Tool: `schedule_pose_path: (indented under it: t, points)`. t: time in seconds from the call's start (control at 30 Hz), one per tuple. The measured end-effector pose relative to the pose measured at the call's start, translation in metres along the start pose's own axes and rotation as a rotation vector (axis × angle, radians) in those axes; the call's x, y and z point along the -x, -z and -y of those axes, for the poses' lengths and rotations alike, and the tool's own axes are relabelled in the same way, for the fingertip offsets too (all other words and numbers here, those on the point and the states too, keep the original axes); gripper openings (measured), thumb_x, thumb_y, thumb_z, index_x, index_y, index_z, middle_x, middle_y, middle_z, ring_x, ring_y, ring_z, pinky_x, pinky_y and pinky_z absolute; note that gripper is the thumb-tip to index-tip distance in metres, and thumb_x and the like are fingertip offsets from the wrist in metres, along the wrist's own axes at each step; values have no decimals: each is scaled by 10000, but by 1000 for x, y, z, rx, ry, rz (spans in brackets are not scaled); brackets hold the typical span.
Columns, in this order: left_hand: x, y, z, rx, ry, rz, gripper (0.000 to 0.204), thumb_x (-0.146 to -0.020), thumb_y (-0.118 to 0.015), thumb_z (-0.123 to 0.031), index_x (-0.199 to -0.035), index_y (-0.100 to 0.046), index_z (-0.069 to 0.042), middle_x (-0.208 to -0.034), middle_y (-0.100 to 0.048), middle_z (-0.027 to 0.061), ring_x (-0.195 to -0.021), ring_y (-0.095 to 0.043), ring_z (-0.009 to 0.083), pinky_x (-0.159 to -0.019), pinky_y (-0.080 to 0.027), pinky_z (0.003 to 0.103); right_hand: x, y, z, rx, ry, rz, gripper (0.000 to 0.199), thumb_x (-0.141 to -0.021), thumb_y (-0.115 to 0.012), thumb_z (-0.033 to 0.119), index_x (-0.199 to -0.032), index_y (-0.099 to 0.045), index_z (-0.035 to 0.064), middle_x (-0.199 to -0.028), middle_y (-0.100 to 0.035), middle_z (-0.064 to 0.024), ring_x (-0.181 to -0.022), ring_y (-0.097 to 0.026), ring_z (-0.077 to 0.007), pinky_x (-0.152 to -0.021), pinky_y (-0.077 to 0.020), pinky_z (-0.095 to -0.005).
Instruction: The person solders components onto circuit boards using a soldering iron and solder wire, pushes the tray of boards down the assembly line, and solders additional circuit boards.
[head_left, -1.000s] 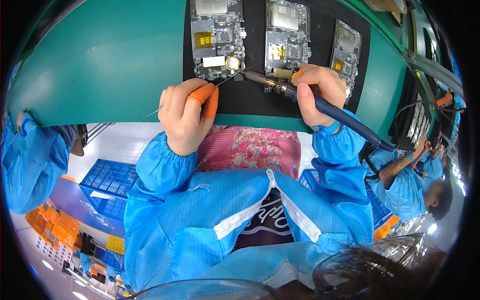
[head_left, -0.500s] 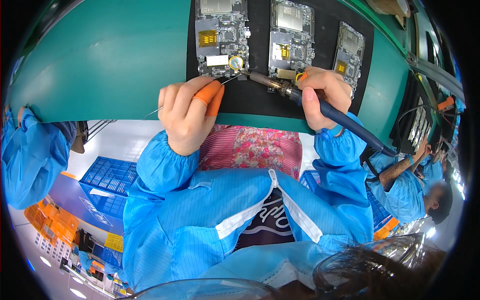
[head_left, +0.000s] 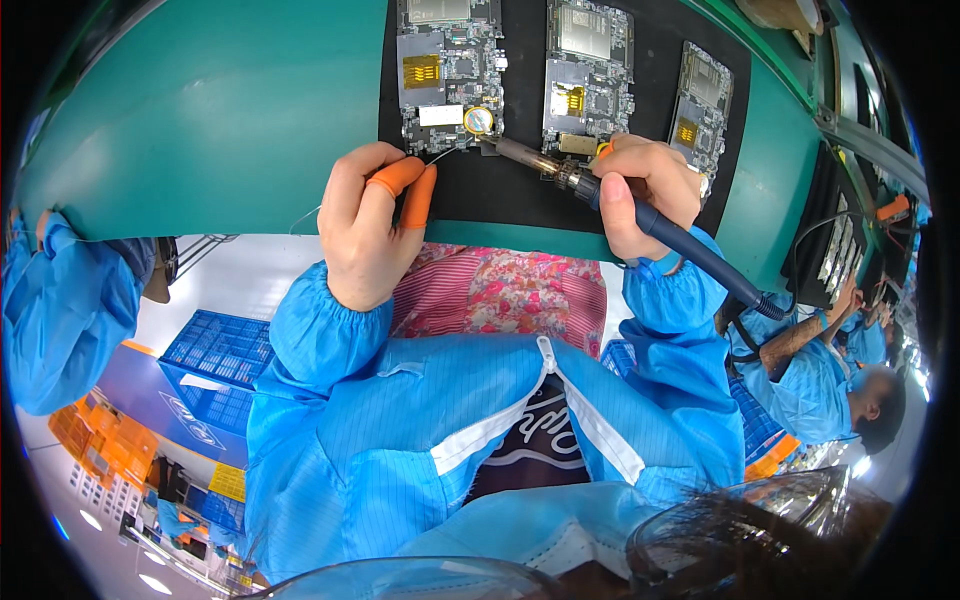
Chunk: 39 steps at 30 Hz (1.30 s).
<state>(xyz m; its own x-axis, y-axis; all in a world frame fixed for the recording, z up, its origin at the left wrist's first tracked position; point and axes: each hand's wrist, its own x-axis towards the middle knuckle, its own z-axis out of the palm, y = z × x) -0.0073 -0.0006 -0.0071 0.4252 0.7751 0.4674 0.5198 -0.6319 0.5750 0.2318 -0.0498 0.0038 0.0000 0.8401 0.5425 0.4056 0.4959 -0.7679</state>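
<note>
My left hand (head_left: 368, 222), with orange finger cots on two fingers, pinches a thin solder wire (head_left: 446, 153). The wire runs toward the lower edge of the left circuit board (head_left: 452, 92), and its loose end trails out behind the hand. In my right hand (head_left: 648, 190) is a soldering iron (head_left: 668, 232) with a dark blue handle. Its tip reaches the same board edge, just below a round coin cell (head_left: 478, 121). Whether tip and wire touch is too small to tell. Another circuit board (head_left: 588, 80) lies in the middle, partly behind my right hand.
A third circuit board (head_left: 700, 105) lies to the right on the black mat (head_left: 520, 205), which covers part of the green tabletop (head_left: 230, 130). Blue crates (head_left: 215, 350) stand at lower left. Co-workers in blue sit on both sides, one person (head_left: 810, 380) at right.
My left hand has shifted slightly left and down, its fingers opening a little around the wire. The wire now bends more. The boards appear slightly farther right in view.
</note>
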Motion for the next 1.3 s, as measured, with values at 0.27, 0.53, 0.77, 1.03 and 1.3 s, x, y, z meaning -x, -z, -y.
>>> schedule_pose_path:
  t: [0.27,0.53,0.77,1.03,1.3]
  points:
    - [2,-2,0,7,-7,10,238,-647,-769,71,-831,-627,18,-909,-593,112,-734,-607,253,-591,-488,318,0,-1,1,17,-23,28,81,-729,-616,17,-714,-541,-8,-577,-551,-97,-457,-548,-219,-440,-435,-296]
    - [2,-7,-1,11,-3,25,237,-640,-774,59,-826,-634,10,-903,-598,108,-735,-611,254,-598,-492,323,1,-1,2,8,-46,54,82,-718,-621,12,-716,-543,-11,-578,-553,-98,-466,-562,-222,-452,-450,-296]
    - [-4,-13,-5,-2,-25,74,202,-663,-756,41,-825,-640,3,-902,-597,99,-738,-607,258,-610,-495,333,3,-2,0,7,-41,51,91,-708,-629,16,-712,-541,-6,-579,-552,-97,-468,-564,-226,-454,-450,-296]
    - [-12,-1,-8,-82,-103,139,208,-674,-755,37,-846,-644,1,-918,-600,106,-758,-603,266,-683,-496,330,3,0,1,19,-23,44,95,-699,-642,28,-727,-556,-1,-593,-563,-92,-455,-553,-210,-438,-433,-291]
    - [-12,13,-17,-56,54,1,220,-709,-730,70,-900,-650,-4,-963,-604,109,-919,-576,261,-772,-480,324,27,41,18,55,-141,-118,109,-782,-638,72,-810,-567,-5,-647,-600,-79,-462,-504,-101,-425,-381,-232]
